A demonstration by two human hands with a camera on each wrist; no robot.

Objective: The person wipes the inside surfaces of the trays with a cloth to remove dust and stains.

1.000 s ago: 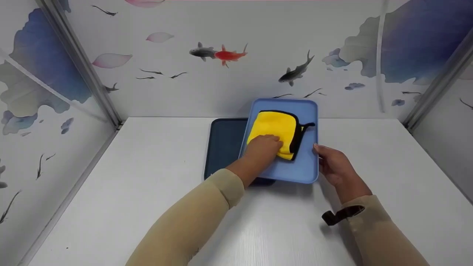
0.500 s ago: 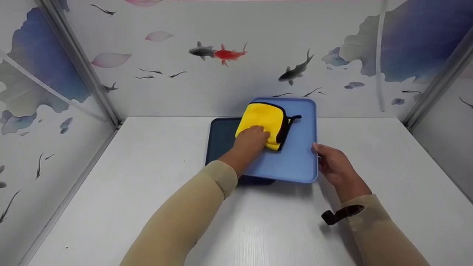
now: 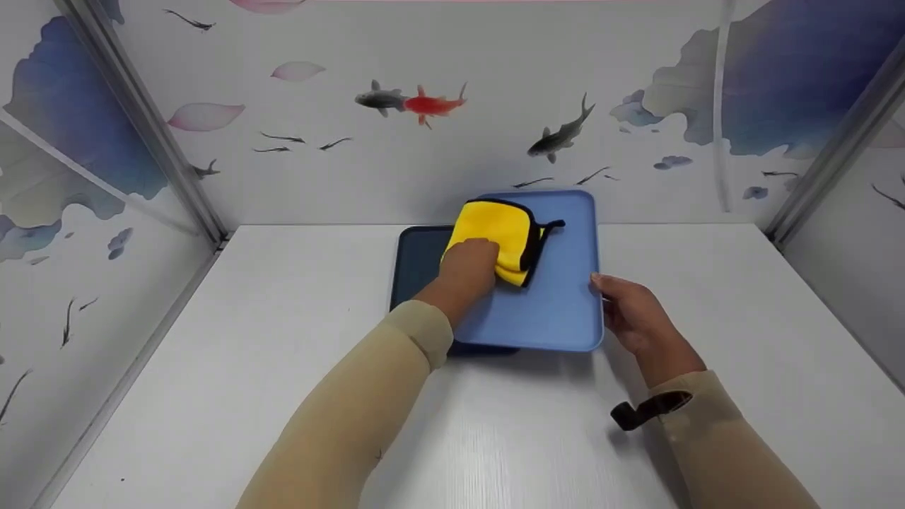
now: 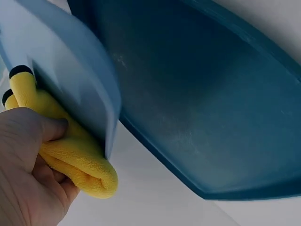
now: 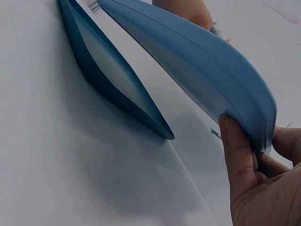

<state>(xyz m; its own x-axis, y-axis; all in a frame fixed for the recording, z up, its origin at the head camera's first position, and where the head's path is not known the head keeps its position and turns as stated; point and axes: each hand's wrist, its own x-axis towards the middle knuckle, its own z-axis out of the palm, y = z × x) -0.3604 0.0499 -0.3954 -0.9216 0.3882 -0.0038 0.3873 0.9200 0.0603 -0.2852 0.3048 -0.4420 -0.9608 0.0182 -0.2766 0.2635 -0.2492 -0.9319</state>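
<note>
A light blue tray is held up above the table by my right hand, which pinches its right edge with the thumb on top and fingers underneath. My left hand grips a folded yellow cloth with black trim and a black loop, over the tray's left part. In the left wrist view, thumb and fingers close on the folded cloth, which lies against the tray's inner face. Under the raised tray, a dark teal tray lies on the table, partly hidden.
White panels printed with fish and petals enclose the white table at the back and sides. Metal posts stand at the corners. A black strap is on the right wrist.
My left hand has moved the yellow cloth to the left across the light blue tray, slightly away from me. The right hand keeps its hold on the tray, which stays nearly in place.
</note>
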